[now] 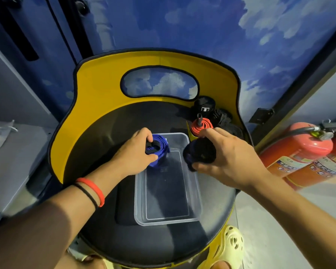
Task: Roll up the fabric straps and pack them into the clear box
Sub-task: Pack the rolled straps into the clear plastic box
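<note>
The left hand (136,152) is curled round a rolled blue strap (160,150), thumb on the near side and fingers over the top, holding it at the far left corner of the clear box (167,222). I cannot tell whether the roll already touches the box. The right hand (227,158) grips a second roll, a dark strap (200,152), pinched between thumb and fingers just over the box's far right edge.

There is one box, with nothing resting on its floor. It stands lengthwise on the black seat (97,136) of a chair with a yellow backrest (105,78).

Counting rolls, there are four: the blue, the dark one in the right hand, a red strap (202,127) standing on end just behind the right fingers, and a black roll with a white label (205,106) behind that, against the backrest. Beside those two lies a loose black heap (224,117); I cannot tell how many straps it holds, since the right hand hides its near part.

The left wrist wears two bands, a red band (94,189) and a thin black band (87,194).

Two red fire extinguishers (299,152) lean on the floor at the right. Near the seat's front edge a foot in a pale yellow clog (232,243) shows, and behind the chair is a wall with a blue sky pattern (202,26).
</note>
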`<state>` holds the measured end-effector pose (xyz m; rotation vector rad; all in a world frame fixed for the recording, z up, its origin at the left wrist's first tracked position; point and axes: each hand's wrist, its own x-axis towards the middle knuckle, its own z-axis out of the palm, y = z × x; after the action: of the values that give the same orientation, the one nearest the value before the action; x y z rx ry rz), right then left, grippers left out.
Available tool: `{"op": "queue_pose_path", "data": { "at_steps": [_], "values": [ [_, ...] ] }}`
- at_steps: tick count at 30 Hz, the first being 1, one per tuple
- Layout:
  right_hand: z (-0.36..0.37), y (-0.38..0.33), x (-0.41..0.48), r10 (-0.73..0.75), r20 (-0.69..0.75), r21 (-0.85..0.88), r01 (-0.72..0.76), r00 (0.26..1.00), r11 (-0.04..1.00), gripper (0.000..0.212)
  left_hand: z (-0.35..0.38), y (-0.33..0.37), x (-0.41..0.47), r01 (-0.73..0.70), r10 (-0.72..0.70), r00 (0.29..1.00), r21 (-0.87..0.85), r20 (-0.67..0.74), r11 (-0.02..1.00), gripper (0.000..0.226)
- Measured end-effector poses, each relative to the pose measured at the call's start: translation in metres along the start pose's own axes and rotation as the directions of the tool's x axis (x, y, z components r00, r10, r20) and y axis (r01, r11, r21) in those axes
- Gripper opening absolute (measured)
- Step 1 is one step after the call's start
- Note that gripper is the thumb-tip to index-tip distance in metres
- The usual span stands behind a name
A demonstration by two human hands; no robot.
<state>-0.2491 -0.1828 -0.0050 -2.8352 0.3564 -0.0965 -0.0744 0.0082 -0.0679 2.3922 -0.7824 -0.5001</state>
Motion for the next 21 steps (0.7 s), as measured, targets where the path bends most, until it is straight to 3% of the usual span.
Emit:
{"op": "queue_pose_path", "data": {
  "at_steps": [4, 9, 13, 21],
  "values": [
    [0.016, -0.042, 0.014, 0.071, 0.061, 0.000, -0.072, 0.996, 0.997, 0.058, -0.001, -0.001, -0.003, 0.002, -0.001, 1.000, 0.030, -0.029, 1.000, 0.041],
    [0.048, -0.057, 0.038, 0.180, 0.120, -0.264, -0.144, 0.976, 0.954, 0.057, -0.005, 0.001, -0.005, 0.048, -0.048, 0.999, 0.090, -0.010, 0.995, 0.045],
    [0.057, -0.055, 0.054, 0.231, 0.040, -0.295, -0.209, 0.972, 0.932, 0.055, -0.008, 0.006, -0.007, 0.017, -0.034, 0.993, 0.157, 0.110, 0.987, 0.078],
    [0.065, -0.057, 0.066, 0.166, 0.028, -0.349, -0.146, 0.986, 0.926, 0.053, -0.014, 0.016, -0.005, 0.074, -0.114, 0.984, 0.262, 0.139, 0.962, 0.059]
  ]
}}
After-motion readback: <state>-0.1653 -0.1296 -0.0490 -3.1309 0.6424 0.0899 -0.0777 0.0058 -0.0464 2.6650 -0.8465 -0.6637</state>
